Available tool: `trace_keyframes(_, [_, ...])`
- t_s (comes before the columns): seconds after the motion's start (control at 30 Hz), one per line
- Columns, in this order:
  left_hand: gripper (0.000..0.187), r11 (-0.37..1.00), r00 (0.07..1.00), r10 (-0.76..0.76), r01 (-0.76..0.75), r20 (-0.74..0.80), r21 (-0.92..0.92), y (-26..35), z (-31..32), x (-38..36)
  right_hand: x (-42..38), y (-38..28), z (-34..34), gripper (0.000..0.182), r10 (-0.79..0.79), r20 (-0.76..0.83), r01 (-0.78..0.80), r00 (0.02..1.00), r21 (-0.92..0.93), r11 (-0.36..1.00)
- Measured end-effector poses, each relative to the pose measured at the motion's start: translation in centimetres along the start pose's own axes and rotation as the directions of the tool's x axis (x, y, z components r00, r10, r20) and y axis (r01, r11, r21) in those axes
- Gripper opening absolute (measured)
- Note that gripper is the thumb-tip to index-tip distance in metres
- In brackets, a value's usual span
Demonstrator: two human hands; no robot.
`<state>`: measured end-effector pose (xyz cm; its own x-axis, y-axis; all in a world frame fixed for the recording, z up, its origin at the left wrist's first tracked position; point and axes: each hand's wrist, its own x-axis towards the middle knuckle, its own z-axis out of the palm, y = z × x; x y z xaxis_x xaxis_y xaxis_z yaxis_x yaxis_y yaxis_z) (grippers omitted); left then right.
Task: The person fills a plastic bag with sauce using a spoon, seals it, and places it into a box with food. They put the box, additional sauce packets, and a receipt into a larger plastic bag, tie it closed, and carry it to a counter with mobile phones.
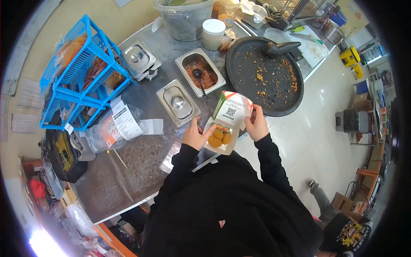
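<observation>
A small open paper box (233, 112) with a QR code on its raised lid is held between my two hands at the table's front edge. Several round golden-brown food pieces (219, 138) and a small green and red packet (222, 127) lie inside it. My left hand (197, 135) is closed on the box's left side, fingertips near the packet. On the lid's right side, my right hand (257, 124) grips the cardboard between thumb and fingers. Just beyond are a steel tray of red sauce (208, 79) with a black ladle and a steel lid (177, 103).
A wide dark stone mortar (244, 92) with crumbs and a pestle stands at the right. Blue baskets (77, 96), a plastic bag with receipts (107, 130) and a black container (64, 154) are at the left. Another person (325, 205) is low at the right.
</observation>
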<state>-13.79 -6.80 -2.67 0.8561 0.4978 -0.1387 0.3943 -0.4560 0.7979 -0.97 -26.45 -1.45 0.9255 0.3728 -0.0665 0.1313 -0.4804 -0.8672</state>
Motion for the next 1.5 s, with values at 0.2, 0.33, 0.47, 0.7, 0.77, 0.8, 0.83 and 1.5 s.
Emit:
trace_keyframes(0.2, [0.059,0.994,0.986,0.112,-0.111,-0.125,0.011,1.0,-0.2,0.2,-2.0,-2.4,0.2,0.037,-0.333,0.165,0.360,0.928,-0.171,0.917])
trace_keyframes(0.33, [0.059,0.889,0.999,0.035,-0.049,-0.039,-0.455,-2.5,-0.5,-1.0,-1.9,-1.1,-0.9,0.036,-0.531,0.290,0.591,0.796,-0.181,0.786])
trace_keyframes(0.47, [0.065,0.826,0.995,-0.092,0.092,0.028,-0.556,-4.3,0.8,-3.2,-3.4,2.6,0.0,0.036,-0.665,0.335,0.739,0.667,-0.188,0.646])
trace_keyframes(0.7, [0.058,0.021,0.976,-0.017,0.216,0.216,-0.976,-2.1,-4.6,-4.3,-2.7,2.7,1.1,0.041,-0.594,0.307,0.646,0.743,-0.097,0.757])
trace_keyframes(0.77, [0.053,-0.059,0.968,0.005,0.250,0.250,-0.966,-2.5,-5.2,-4.2,-2.6,2.9,0.9,0.042,-0.534,0.339,0.580,0.774,-0.040,0.814])
trace_keyframes(0.8, [0.052,-0.044,0.957,-0.043,0.284,0.285,-0.958,-2.8,-5.2,-4.1,-2.7,2.0,0.9,0.044,-0.480,0.336,0.493,0.810,0.053,0.869])
trace_keyframes(0.83, [0.052,-0.030,0.944,-0.091,0.316,0.317,-0.948,-3.0,-5.1,-4.2,-2.6,2.2,1.1,0.044,-0.514,0.315,0.527,0.798,0.053,0.849])
trace_keyframes(1.5, [0.091,0.607,0.897,-0.437,0.347,0.063,-0.715,-3.2,3.4,-7.2,-2.7,2.8,3.5,0.033,-0.416,0.306,0.435,0.856,0.007,0.900])
